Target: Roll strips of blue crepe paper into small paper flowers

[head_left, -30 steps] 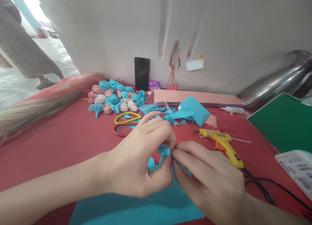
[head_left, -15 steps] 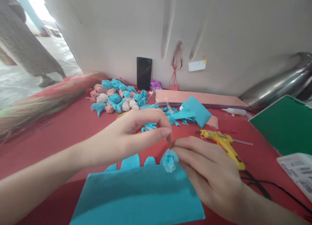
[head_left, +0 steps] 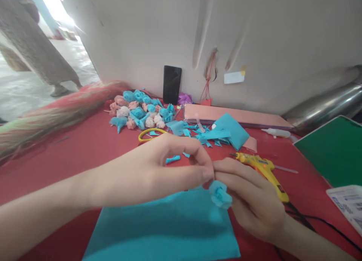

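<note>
Step in hand looked like working the base of a small blue paper flower (head_left: 220,196), near the far right corner of the blue sheet (head_left: 164,229). Right hand (head_left: 254,198) seemed to have it pinched; left hand (head_left: 147,174) had thumb and forefinger closed right beside it, couldn't tell on what. Next move probably called for a light touch, imo

Pale grey wall (head_left: 135,38) standing behind a red work surface (head_left: 76,151); two long, slanting creases (head_left: 203,31) mark its upper middle, and a white label (head_left: 234,77) is attached near its lower part. At upper left, beyond the wall's slanting edge, a pale, glossy floor (head_left: 75,55) and a light-blue pillar (head_left: 46,19) are visible. The brightest light, washed out to white, appears just right of the pillar.
</note>
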Demonstrator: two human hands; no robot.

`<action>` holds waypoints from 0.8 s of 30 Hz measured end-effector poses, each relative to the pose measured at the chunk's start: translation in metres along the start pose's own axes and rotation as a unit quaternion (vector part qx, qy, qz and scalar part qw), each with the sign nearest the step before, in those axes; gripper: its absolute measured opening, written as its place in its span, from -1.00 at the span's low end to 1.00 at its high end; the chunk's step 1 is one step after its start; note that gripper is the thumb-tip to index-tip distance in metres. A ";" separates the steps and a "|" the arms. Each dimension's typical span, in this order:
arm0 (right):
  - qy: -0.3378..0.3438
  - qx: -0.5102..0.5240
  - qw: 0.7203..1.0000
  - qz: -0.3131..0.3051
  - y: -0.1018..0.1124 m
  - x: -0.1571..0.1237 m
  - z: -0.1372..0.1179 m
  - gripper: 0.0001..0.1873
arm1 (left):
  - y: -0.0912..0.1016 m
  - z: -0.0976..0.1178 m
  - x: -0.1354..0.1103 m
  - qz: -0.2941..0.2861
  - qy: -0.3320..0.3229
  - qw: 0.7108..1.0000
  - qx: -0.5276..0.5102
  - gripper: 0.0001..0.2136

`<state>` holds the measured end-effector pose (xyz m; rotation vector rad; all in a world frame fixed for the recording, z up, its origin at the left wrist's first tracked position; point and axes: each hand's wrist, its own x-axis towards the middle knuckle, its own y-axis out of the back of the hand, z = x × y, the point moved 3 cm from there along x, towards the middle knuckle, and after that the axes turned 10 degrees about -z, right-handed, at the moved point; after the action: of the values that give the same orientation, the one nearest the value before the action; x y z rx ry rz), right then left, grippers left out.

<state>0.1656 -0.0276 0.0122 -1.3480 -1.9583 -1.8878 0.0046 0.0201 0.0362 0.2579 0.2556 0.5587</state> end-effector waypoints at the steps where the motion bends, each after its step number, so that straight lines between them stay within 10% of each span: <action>1: 0.006 -0.013 1.000 0.000 0.000 -0.001 0.000 -0.70 | -0.001 0.000 0.000 -0.005 -0.002 1.000 0.005 -0.81; 24: 0.090 -0.149 0.984 -0.034 0.007 -0.010 -0.011 -0.67 | -0.009 0.002 -0.008 0.011 -0.073 0.993 0.093 -0.88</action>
<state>0.1710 -0.0427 0.0140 -1.1356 -1.7086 -2.3192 0.0026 0.0081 0.0365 0.4806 0.1626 0.5354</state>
